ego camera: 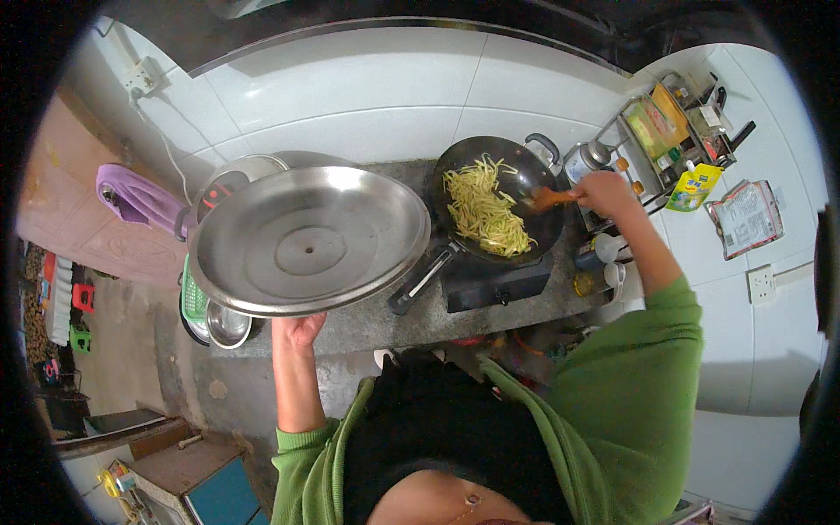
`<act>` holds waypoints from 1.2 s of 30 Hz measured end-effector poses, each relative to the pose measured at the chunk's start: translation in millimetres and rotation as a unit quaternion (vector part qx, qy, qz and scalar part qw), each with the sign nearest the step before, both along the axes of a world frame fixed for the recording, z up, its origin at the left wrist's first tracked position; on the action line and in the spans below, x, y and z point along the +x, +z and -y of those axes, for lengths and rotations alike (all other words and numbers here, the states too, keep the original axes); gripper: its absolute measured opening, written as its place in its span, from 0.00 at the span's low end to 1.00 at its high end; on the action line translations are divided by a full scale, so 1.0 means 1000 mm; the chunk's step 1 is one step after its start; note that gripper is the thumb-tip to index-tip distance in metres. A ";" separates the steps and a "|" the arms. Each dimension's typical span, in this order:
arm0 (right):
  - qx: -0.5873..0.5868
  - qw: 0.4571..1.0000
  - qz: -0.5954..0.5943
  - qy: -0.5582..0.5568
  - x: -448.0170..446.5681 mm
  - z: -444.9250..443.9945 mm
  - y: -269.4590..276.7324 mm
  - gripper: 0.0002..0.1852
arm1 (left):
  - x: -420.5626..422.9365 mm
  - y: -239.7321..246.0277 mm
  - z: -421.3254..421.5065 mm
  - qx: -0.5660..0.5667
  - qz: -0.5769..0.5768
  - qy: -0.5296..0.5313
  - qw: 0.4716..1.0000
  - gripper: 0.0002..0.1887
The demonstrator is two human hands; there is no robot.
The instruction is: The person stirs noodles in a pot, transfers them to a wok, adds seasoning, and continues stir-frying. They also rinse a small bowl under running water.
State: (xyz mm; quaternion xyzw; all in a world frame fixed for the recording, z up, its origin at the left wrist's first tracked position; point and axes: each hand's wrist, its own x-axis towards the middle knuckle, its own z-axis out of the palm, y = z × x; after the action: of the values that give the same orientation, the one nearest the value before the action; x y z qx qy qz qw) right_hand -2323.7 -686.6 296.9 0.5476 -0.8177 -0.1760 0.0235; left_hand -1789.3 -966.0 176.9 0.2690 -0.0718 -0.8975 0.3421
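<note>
A wide round stainless-steel lid [308,216] rests on my left hand [302,330], its hollow inner side facing up. My fingers are hidden beneath the lid, so their grip on it is out of sight. On the right, my right hand [607,194] grips a wooden spatula [551,198], which reaches over the black wok [545,226]. Pale green shredded vegetable [489,213] lies heaped in the wok's left and middle part, beside the spatula. The wok sits on a black stove [499,289], with its long handle [423,279] pointing toward me.
Bottles and packets fill a wire rack [682,125] against the tiled wall. A green basket [193,295] and a steel bowl [228,323] stand at the counter's [374,328] left end. A purple towel [138,197] hangs at left. The dark range hood [446,16] overhangs the wok.
</note>
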 end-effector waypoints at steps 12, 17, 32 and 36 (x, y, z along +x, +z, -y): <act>-0.078 0.978 0.191 0.004 0.042 0.011 -0.025 0.11 | -0.003 -0.003 0.009 0.009 0.040 -0.001 0.999 0.18; 0.096 0.967 0.234 -0.014 0.096 -0.013 0.023 0.10 | 0.006 0.003 0.005 -0.013 0.045 0.035 0.998 0.18; -0.188 0.858 0.430 -0.210 0.056 0.031 -0.062 0.18 | 0.018 0.003 -0.001 -0.011 0.010 0.040 0.999 0.19; -0.224 0.953 0.192 -0.068 0.071 0.052 -0.099 0.21 | 0.014 -0.002 0.006 -0.026 0.018 0.016 0.999 0.19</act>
State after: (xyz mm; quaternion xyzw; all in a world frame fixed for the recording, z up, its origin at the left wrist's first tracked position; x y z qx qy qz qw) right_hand -2252.8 -738.2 198.3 0.4952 -0.8603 0.1187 -0.0241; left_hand -1775.3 -972.1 174.5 0.2767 -0.0971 -0.8847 0.3623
